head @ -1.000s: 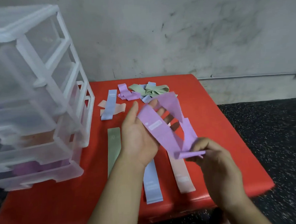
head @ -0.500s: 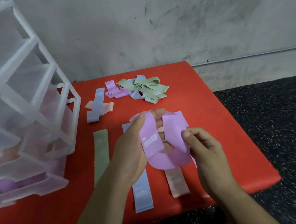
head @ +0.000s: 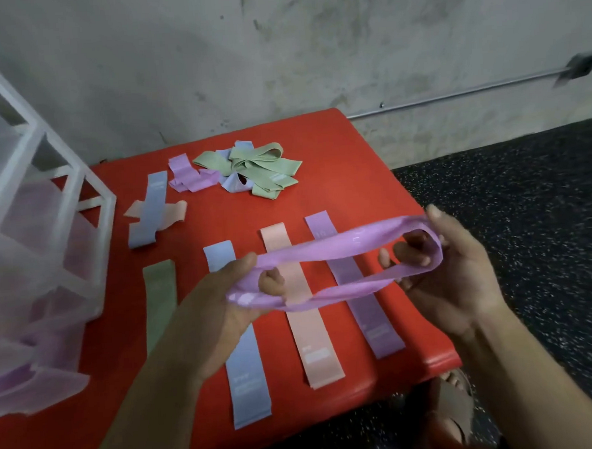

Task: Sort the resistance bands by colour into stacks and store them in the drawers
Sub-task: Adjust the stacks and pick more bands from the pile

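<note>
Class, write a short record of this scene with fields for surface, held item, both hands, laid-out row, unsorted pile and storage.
Surface: red bench
Held item: purple band, stretched above the row
Left hand: grips its left end
Right hand: fingers hooked through its right end
Row: green band, blue band, peach band, lilac band, flat
Pile: tangled bands, far edge
Storage: clear drawers, left

Dim, soft light; blurred edges
</note>
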